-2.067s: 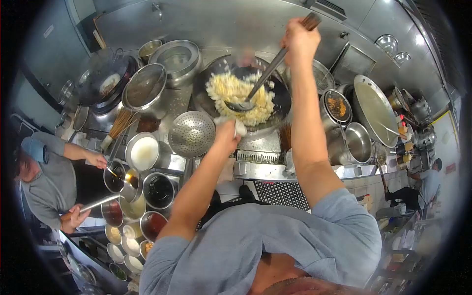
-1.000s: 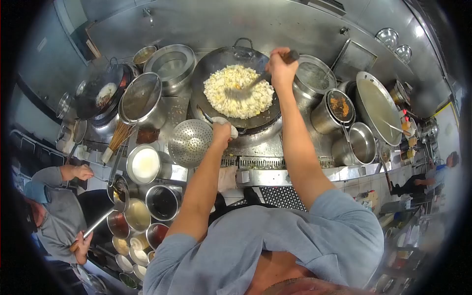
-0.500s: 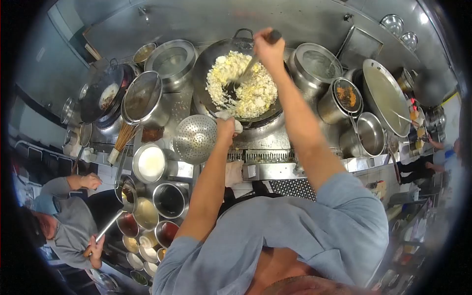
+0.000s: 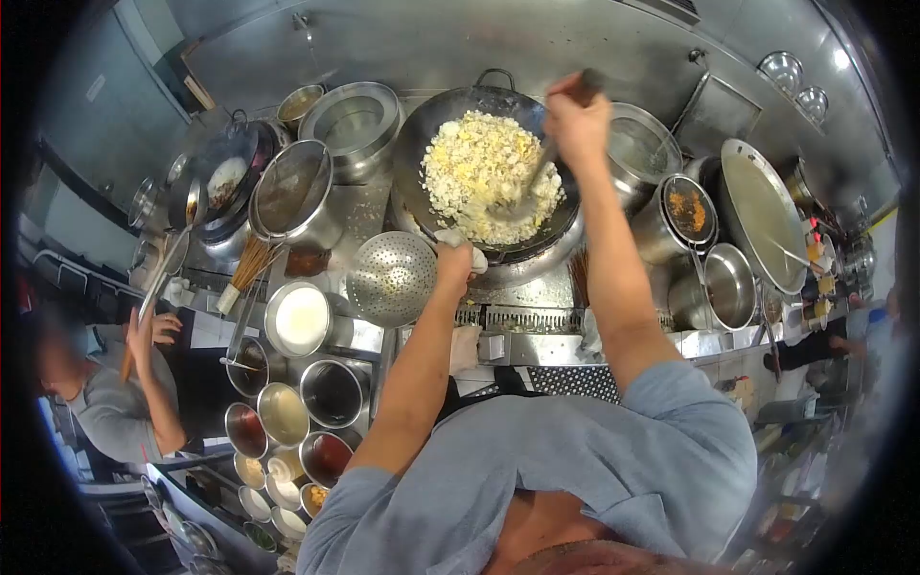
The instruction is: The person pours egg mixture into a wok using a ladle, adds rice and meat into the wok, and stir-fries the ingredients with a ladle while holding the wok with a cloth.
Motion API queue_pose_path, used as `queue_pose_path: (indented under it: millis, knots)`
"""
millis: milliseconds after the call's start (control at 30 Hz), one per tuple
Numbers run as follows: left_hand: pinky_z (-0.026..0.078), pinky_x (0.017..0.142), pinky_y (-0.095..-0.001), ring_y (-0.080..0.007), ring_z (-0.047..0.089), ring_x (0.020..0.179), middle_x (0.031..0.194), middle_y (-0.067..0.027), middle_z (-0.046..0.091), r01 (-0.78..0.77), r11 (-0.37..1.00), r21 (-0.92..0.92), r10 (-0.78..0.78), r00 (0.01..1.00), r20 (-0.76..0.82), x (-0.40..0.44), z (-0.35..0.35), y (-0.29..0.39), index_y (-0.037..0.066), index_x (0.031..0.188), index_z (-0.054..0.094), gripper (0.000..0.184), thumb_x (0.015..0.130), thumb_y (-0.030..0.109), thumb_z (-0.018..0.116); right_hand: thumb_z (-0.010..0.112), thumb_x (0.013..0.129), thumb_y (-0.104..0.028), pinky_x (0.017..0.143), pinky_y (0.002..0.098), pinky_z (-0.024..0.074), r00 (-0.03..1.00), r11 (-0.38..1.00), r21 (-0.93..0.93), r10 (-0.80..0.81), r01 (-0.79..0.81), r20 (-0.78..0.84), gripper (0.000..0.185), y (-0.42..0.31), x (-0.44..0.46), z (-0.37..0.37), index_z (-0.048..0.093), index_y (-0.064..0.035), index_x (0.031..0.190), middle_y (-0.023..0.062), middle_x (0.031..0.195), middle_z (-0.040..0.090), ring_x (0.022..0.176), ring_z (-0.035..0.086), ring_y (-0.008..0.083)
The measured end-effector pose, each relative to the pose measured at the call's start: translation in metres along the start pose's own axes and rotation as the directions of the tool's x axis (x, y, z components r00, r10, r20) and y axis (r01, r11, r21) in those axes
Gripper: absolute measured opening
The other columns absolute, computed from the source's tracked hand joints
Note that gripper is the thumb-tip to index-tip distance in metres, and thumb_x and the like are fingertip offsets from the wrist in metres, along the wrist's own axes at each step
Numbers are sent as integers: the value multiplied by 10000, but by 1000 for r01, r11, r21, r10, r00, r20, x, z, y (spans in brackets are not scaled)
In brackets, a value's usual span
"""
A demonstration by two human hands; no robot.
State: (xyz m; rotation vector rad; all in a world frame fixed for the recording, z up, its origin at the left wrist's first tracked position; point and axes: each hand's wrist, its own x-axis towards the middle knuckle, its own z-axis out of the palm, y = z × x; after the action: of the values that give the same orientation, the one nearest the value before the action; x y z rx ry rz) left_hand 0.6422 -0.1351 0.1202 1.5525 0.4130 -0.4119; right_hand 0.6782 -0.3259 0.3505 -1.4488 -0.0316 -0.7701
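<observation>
The right hand [image 4: 579, 125] has its fingers wrapped around the ladle [image 4: 522, 203], its bowl in the rice [image 4: 482, 168] inside the wok [image 4: 410, 153]. The left hand's [image 4: 457, 264] fingers pinch a cloth [image 4: 477, 257] at the wok's near rim.

Right hand [image 4: 579, 126] grips ladle [image 4: 516, 205] — left hand [image 4: 454, 268] holds cloth [image 4: 449, 237] at wok [image 4: 414, 153].

Near side: we have a gap between our left forearm [image 4: 412, 383] and right forearm [image 4: 615, 268], over the grate [image 4: 527, 319].
Left of the wok [image 4: 412, 158]: we see a bare strip of counter [image 4: 359, 213], the perforated strainer [image 4: 391, 278] in front.
Right of it: our right forearm and a round pot [image 4: 640, 144] crowd us.
Far side: the loop handle [image 4: 496, 75] stands before our steel wall [image 4: 431, 43].
Far left: another person's ladle [image 4: 151, 287] blocks our way.
</observation>
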Motion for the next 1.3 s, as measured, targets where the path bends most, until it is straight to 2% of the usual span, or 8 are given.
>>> queue_pose_path:
  millis: [233, 300, 633, 700, 867, 967, 1100, 1300]
  knots:
    - [400, 403, -330, -209, 532, 557, 855, -153, 557, -4, 997, -79, 7, 999, 37, 2, 1, -1, -65, 1198, 379, 489, 819, 182, 563, 585, 757, -15, 439, 297, 377, 993, 957, 274, -108, 90, 54, 68, -16, 36, 36, 580, -3, 824, 43, 609, 521, 449, 459, 138]
    - [380, 433, -322, -210, 537, 615, 903, -143, 545, 4, 997, -74, -1, 999, 39, -13, 1, 9, -32, 1254, 388, 479, 854, 192, 529, 582, 760, -23, 427, 291, 359, 990, 990, -28, -140, 140, 1, 94, 29, 23, 44, 575, 1, 850, 32, 590, 496, 447, 450, 126]
    - [367, 399, -322, -190, 518, 528, 756, -89, 542, -26, 983, -182, 41, 996, 78, 6, 5, -8, 51, 1085, 464, 258, 853, 150, 515, 611, 766, -120, 561, 292, 427, 971, 984, 21, -179, 178, 160, 77, 52, 46, 65, 617, -43, 760, 12, 648, 579, 588, 525, 98]
    - [375, 407, -325, -190, 523, 540, 762, -90, 544, -36, 982, -185, 61, 989, 133, 9, 1, -16, 48, 1087, 464, 262, 854, 155, 517, 625, 759, -86, 608, 311, 446, 990, 974, -228, 40, -9, 132, 40, 19, 61, 75, 619, -46, 757, 12, 667, 590, 623, 549, 102]
    - [373, 409, -321, -185, 528, 544, 773, -89, 556, -15, 992, -124, 28, 995, 98, 11, 4, -13, 40, 1017, 493, 197, 870, 169, 514, 590, 789, -32, 458, 262, 382, 968, 956, 165, -250, 243, 18, 39, 24, 57, 78, 624, -43, 774, 8, 621, 556, 508, 502, 93]
    - [367, 407, -318, -185, 521, 534, 770, -91, 558, 47, 977, -208, -17, 989, 144, 21, 5, -21, 35, 987, 505, 179, 872, 172, 513, 583, 789, -13, 443, 270, 392, 975, 989, -58, 145, -137, 170, 19, 9, 45, 69, 588, -12, 770, 25, 610, 535, 489, 495, 109]
    - [404, 454, -326, -191, 563, 691, 862, -86, 573, 132, 979, -157, -129, 991, 33, -20, 4, 19, 63, 1029, 488, 206, 869, 185, 530, 587, 782, -10, 433, 265, 360, 992, 984, -122, -129, 130, 19, 16, 26, -1, 38, 579, -18, 794, 13, 603, 506, 490, 473, 93]
    - [427, 513, -333, -215, 556, 806, 996, -78, 541, 162, 983, -83, -138, 961, 238, 1, -2, 1, 113, 1201, 399, 376, 876, 234, 542, 589, 751, 14, 434, 267, 379, 997, 997, 56, 49, -46, -59, 64, -9, 41, 30, 580, -24, 801, 28, 632, 539, 487, 492, 107]
